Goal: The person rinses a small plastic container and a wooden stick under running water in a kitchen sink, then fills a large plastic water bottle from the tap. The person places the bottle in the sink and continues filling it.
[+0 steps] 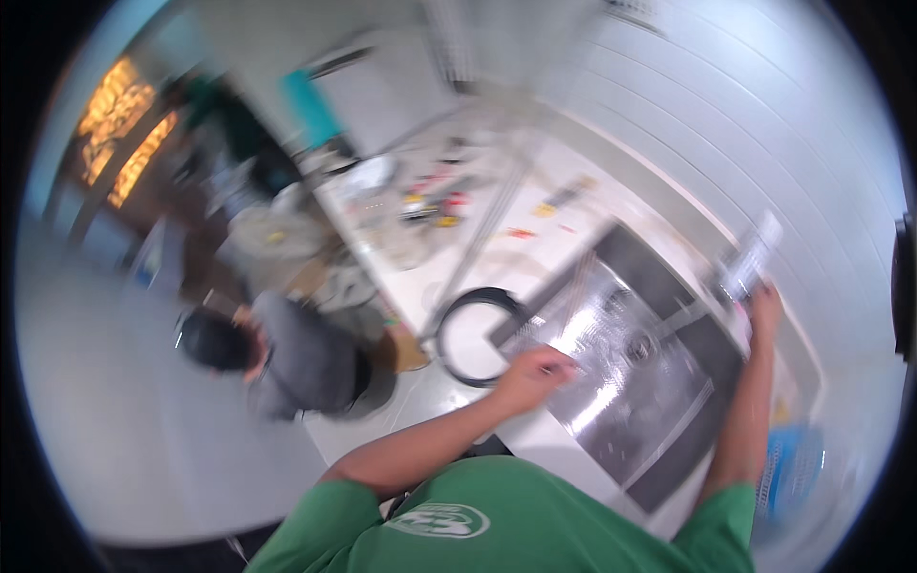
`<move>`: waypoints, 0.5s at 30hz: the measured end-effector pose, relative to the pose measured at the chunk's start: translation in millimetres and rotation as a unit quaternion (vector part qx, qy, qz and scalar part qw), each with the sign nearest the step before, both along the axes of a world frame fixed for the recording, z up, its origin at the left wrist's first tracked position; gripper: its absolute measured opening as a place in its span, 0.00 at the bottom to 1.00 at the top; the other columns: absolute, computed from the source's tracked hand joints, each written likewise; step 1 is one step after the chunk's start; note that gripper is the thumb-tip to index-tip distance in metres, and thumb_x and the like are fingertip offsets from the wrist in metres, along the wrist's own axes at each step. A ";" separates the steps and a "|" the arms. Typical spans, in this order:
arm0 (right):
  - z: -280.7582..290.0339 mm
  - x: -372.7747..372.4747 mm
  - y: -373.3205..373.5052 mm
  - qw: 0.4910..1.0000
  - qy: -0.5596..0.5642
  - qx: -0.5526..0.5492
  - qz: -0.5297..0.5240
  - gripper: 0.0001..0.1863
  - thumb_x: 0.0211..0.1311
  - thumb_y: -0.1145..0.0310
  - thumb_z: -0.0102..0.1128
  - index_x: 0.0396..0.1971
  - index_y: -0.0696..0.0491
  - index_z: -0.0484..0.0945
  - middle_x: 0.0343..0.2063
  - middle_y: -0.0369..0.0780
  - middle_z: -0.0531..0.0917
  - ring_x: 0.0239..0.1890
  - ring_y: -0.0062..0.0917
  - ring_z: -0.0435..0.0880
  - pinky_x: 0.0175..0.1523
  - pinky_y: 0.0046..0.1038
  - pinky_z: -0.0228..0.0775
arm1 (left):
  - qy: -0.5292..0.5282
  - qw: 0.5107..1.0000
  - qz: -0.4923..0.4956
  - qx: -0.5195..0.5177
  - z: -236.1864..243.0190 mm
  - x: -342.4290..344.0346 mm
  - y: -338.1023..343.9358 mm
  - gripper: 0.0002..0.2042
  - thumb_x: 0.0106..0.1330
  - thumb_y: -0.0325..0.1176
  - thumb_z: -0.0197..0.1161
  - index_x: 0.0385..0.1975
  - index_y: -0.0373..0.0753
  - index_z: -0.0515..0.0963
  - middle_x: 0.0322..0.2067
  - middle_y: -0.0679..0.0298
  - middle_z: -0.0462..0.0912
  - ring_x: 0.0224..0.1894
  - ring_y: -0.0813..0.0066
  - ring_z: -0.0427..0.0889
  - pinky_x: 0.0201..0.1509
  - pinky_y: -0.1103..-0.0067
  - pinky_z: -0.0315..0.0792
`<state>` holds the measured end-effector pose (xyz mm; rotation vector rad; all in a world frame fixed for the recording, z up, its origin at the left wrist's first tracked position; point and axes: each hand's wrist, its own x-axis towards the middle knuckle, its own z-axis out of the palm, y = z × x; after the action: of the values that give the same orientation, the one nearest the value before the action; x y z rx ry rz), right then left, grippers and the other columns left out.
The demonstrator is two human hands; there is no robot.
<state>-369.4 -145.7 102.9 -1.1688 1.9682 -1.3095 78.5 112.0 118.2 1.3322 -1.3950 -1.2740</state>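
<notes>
Both arms reach forward over a dark-rimmed sink (721, 349) with a shiny metal basin. My left hand (537, 376) is above the basin's near left side, its fingers curled closed. Whether something small sits in them is too blurred to make out. My right hand (764, 310) is stretched to the sink's far right edge by the wall. Its fingers close around the lower end of a clear, silvery, elongated object (750, 260), smeared by motion. A round drain (640, 346) shows in the basin.
A black hoop-shaped coil (442, 342) lies left of the sink. Scattered small items and a yellow-and-red thing (447, 215) are on the white counter (406, 296). A person (306, 353) crouches at left. A blue-labelled clear container (791, 468) stands at right.
</notes>
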 end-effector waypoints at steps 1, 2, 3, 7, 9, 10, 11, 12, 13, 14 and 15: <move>-11.4 -30.8 -6.6 0.999 0.023 -0.024 -0.021 0.15 0.63 0.65 0.54 0.41 0.58 0.82 0.27 0.39 0.83 0.29 0.22 0.80 0.36 0.27 0.70 | -0.039 0.997 -0.024 -0.061 -4.7 -3.0 -12.3 0.10 0.67 0.35 0.66 0.41 0.38 0.84 0.35 0.63 0.82 0.39 0.74 0.80 0.44 0.76 0.73; -22.7 -55.0 -2.4 0.999 -0.001 -0.010 0.053 0.15 0.64 0.64 0.53 0.43 0.58 0.82 0.28 0.39 0.83 0.28 0.22 0.79 0.32 0.27 0.70 | -0.038 0.997 -0.015 -0.059 2.2 -7.1 -7.7 0.10 0.66 0.36 0.66 0.40 0.38 0.84 0.34 0.61 0.82 0.39 0.71 0.80 0.44 0.76 0.73; -13.4 -52.4 -3.4 0.994 0.060 0.048 0.076 0.16 0.64 0.65 0.52 0.45 0.56 0.82 0.28 0.38 0.82 0.26 0.21 0.77 0.27 0.26 0.67 | -0.026 0.999 -0.007 -0.023 8.1 -11.5 -7.0 0.09 0.65 0.35 0.66 0.40 0.38 0.84 0.34 0.60 0.82 0.39 0.70 0.80 0.44 0.76 0.73; -3.7 -27.3 -12.6 0.996 0.042 0.055 0.054 0.26 0.64 0.68 0.51 0.63 0.52 0.72 0.29 0.33 0.77 0.23 0.16 0.72 0.22 0.24 0.64 | -0.014 0.998 0.005 -0.053 3.6 -8.6 -10.0 0.10 0.64 0.36 0.66 0.39 0.38 0.83 0.34 0.61 0.82 0.37 0.70 0.80 0.43 0.76 0.73; -4.8 -29.2 -12.7 0.995 0.044 0.064 0.055 0.29 0.64 0.70 0.50 0.67 0.52 0.68 0.36 0.34 0.79 0.26 0.17 0.74 0.24 0.22 0.65 | -0.024 0.998 -0.002 -0.061 9.4 -9.7 -13.3 0.10 0.64 0.37 0.67 0.38 0.37 0.83 0.34 0.61 0.82 0.36 0.70 0.80 0.42 0.76 0.73; -8.7 -27.3 -12.2 0.995 0.048 0.064 0.066 0.30 0.63 0.71 0.49 0.68 0.52 0.68 0.39 0.34 0.79 0.26 0.17 0.75 0.24 0.22 0.66 | -0.028 0.998 -0.005 -0.057 10.3 -8.3 -10.5 0.10 0.64 0.37 0.67 0.38 0.37 0.83 0.34 0.61 0.82 0.36 0.70 0.80 0.42 0.76 0.73; -13.5 -38.0 -13.8 0.994 0.055 0.064 0.067 0.30 0.63 0.72 0.49 0.68 0.52 0.67 0.42 0.35 0.79 0.27 0.18 0.76 0.24 0.22 0.66 | -0.030 0.998 -0.017 -0.054 11.2 -10.4 -11.2 0.11 0.63 0.37 0.67 0.38 0.37 0.83 0.34 0.61 0.82 0.35 0.69 0.80 0.41 0.75 0.73; -15.2 -40.0 -18.6 0.993 0.060 0.066 0.072 0.31 0.62 0.73 0.49 0.68 0.52 0.67 0.44 0.36 0.80 0.27 0.18 0.76 0.24 0.22 0.67 | -0.054 0.997 -0.027 -0.044 14.9 -9.9 -11.7 0.12 0.63 0.39 0.67 0.36 0.37 0.82 0.34 0.61 0.81 0.34 0.69 0.80 0.40 0.74 0.73; -17.7 -41.1 -23.5 0.993 0.064 0.071 0.072 0.31 0.62 0.73 0.49 0.68 0.51 0.67 0.45 0.36 0.80 0.27 0.18 0.76 0.24 0.22 0.67 | -0.063 0.997 -0.030 -0.043 17.1 -9.3 -12.2 0.12 0.63 0.40 0.67 0.36 0.37 0.82 0.34 0.61 0.81 0.34 0.69 0.80 0.40 0.74 0.73; -17.3 -42.6 -25.0 0.992 0.069 0.076 0.069 0.31 0.62 0.73 0.50 0.68 0.51 0.67 0.46 0.37 0.80 0.27 0.18 0.76 0.24 0.22 0.67 | -0.072 0.996 -0.035 -0.044 18.9 -9.3 -11.9 0.12 0.63 0.41 0.67 0.36 0.37 0.82 0.34 0.61 0.81 0.34 0.68 0.80 0.39 0.74 0.73; -17.1 -45.0 -25.5 0.992 0.074 0.080 0.064 0.32 0.61 0.72 0.50 0.68 0.51 0.67 0.47 0.37 0.80 0.27 0.18 0.76 0.24 0.22 0.67 | -0.080 0.995 -0.041 -0.044 20.4 -10.3 -12.4 0.13 0.63 0.42 0.67 0.36 0.37 0.82 0.34 0.61 0.81 0.34 0.68 0.80 0.39 0.74 0.72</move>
<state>-414.4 -171.1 85.8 -1.3213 2.0212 -1.0066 68.2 99.5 138.5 1.3520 -1.6130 -1.1650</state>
